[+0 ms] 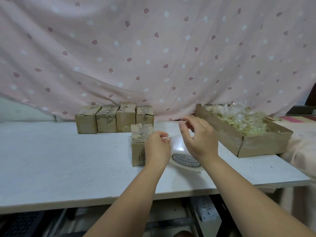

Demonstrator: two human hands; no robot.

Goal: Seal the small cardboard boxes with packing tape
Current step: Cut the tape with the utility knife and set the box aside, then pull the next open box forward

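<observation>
A small cardboard box (pixel 137 151) with old tape on its top stands on the white table (pixel 68 159), right in front of me. My left hand (pixel 158 148) is beside the box's right side and pinches the end of a clear strip of packing tape (pixel 177 142). The strip runs down to the tape roll (pixel 186 160), which lies flat on the table under my hands. My right hand (pixel 199 139) hovers over the roll with thumb and fingers spread apart, the thumb at the strip's edge, gripping nothing. Several more small boxes (pixel 112 120) stand in a row behind.
A wide, shallow cardboard tray (pixel 256 145) full of clear-wrapped items sits on the table's right end. A pink patterned cloth (pixel 153 48) hangs behind the table. Bare tabletop stretches to the left of the boxes.
</observation>
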